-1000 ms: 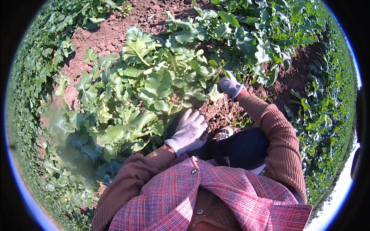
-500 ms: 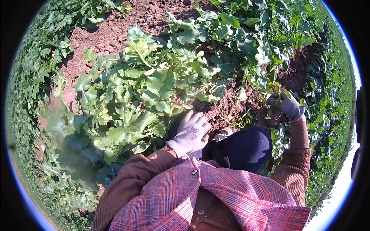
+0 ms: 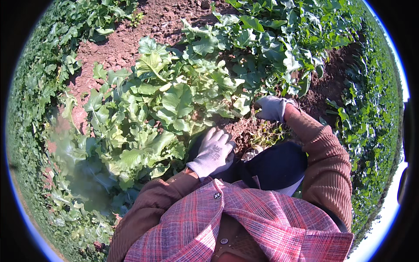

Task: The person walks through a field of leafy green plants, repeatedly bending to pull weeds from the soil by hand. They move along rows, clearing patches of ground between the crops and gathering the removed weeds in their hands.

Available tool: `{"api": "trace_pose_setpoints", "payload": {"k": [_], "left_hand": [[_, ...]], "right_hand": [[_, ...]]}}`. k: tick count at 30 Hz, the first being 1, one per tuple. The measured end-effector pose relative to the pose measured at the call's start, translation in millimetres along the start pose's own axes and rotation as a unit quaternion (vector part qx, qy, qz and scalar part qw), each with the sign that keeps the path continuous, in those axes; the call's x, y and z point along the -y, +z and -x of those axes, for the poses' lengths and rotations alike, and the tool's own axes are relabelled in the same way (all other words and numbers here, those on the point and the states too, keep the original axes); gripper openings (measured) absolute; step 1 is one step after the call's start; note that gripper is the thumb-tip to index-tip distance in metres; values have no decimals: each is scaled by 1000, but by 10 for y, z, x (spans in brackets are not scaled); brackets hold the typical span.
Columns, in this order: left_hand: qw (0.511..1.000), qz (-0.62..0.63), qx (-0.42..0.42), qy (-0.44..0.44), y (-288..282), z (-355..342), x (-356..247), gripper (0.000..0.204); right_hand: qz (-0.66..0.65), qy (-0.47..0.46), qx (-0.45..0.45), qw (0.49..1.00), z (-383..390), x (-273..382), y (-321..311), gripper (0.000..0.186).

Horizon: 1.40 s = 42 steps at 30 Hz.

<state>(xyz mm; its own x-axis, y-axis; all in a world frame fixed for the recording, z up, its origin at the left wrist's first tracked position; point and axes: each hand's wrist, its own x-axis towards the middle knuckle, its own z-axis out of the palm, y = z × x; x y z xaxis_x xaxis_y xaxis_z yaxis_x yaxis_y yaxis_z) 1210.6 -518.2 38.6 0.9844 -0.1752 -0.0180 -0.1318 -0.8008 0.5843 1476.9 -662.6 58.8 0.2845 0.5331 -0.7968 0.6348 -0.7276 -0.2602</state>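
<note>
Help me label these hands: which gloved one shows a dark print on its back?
The left hand, fingers pointing away from the body; the right hand shows no print.

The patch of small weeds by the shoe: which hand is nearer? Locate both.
Right. The gloved right hand is just beyond the patch of small weeds; the gloved left hand lies farther off, to its left.

Bright sunlight falls across clumpy reddish-brown soil [image 3: 109, 51]

Gloves [image 3: 213, 153] are matt fabric. Sleeves [image 3: 328, 163] are ribbed cloth; the plaid garment [image 3: 183, 225] is woven cloth. The button [image 3: 224, 241] appears metallic. Leaves [image 3: 177, 101] show slight gloss; soil [image 3: 107, 53] is rough, matt.
</note>
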Motion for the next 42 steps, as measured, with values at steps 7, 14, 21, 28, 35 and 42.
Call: {"api": "trace_pose_setpoints", "payload": {"k": [7, 14, 21, 28, 35, 42], "left_hand": [[998, 0, -57, 20, -37, -43, -20, 29], [1000, 7, -19, -8, 25, -34, -24, 29], [998, 13, -58, 12, 60, -41, 12, 27], [996, 12, -86, -10, 140, 11, 3, 22], [985, 101, -142, -15, -11, 38, -28, 21], [865, 191, -408, -222, -1265, 523, 622, 23]], "right_hand": [[-209, -255, -502, 799, -320, 470, -316, 16], [-72, -2, -94, 993, -1806, 295, -231, 24], [-257, -30, -181, 949, -2500, 401, 280, 43], [-358, -62, -140, 921, -2104, 651, 126, 62], [-274, -190, -174, 927, -849, 230, -353, 21], [238, 99, 38, 965, 788, -532, -344, 40]]}}
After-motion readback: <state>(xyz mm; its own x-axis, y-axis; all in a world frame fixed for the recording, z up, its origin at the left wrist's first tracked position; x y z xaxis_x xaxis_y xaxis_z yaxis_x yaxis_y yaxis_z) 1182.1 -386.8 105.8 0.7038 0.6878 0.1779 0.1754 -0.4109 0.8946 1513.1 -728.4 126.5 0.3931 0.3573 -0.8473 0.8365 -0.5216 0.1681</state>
